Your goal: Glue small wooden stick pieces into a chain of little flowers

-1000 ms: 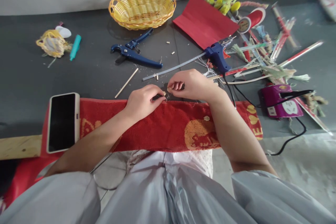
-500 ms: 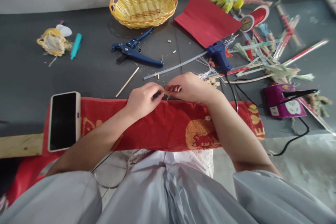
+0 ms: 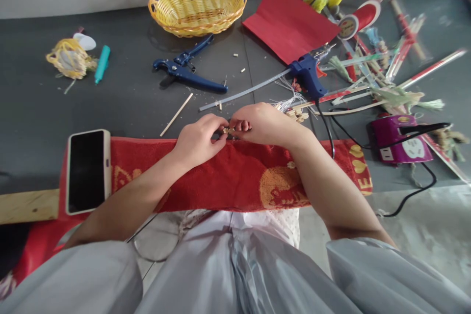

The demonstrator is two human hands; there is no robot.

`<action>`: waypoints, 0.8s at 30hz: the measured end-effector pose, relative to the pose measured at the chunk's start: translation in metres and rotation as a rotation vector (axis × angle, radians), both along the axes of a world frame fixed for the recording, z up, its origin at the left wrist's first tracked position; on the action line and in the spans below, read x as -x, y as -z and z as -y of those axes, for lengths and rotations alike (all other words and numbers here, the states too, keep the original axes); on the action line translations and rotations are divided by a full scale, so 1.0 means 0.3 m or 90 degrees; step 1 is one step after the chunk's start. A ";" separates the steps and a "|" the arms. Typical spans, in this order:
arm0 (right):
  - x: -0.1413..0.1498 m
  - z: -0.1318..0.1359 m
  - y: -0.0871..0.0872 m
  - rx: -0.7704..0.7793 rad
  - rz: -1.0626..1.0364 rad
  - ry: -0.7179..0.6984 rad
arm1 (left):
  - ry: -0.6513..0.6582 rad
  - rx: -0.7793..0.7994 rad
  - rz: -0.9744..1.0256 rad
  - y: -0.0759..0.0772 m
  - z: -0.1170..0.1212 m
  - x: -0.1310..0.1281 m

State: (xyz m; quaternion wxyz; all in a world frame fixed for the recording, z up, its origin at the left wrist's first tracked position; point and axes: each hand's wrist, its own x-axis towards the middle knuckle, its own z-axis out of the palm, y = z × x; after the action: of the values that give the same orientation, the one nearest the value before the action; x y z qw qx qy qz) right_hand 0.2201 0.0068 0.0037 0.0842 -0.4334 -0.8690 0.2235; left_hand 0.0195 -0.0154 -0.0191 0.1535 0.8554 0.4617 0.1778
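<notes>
The small tan piece (image 3: 228, 131) sat between the two hands, just past the far edge of the red towel (image 3: 235, 176); the fingers hid much of it, so its exact form could not be told. At its 9 o'clock, the left hand (image 3: 197, 141) pinched it between thumb and forefinger; at 3 o'clock, the right hand (image 3: 265, 123) gripped its other side with the fingertips, the remaining fingers curled in. The fingertips, apart a second earlier, had just met at the piece, so both hands now bore on it together. Further out, a thin stick (image 3: 176, 114) lay at 10 o'clock, the blue cutter (image 3: 191, 77) at 11 and the basket (image 3: 198, 7) near 12. The red paper (image 3: 290, 22) was at 1 o'clock, and the glue gun (image 3: 309, 77) at 2, its long glue stick (image 3: 245, 93) pointing back towards the hands. The purple socket (image 3: 399, 140) stood at 3 o'clock, and the phone (image 3: 87, 171) lay between 8 and 9, beside the towel's end.
</notes>
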 end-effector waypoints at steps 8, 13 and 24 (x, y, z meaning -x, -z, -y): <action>-0.001 -0.001 0.003 0.007 -0.018 -0.001 | 0.001 0.009 0.004 0.004 0.000 0.001; 0.000 -0.004 0.008 0.004 -0.014 -0.005 | -0.001 0.006 0.011 0.008 -0.002 0.005; -0.004 -0.004 -0.004 0.002 0.002 -0.023 | 0.007 0.002 0.020 0.014 -0.004 0.009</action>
State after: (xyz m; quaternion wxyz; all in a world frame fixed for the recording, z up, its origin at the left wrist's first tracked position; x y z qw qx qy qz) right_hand 0.2212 0.0080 0.0049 0.0776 -0.4179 -0.8766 0.2258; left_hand 0.0169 -0.0141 -0.0234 0.1630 0.8546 0.4549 0.1900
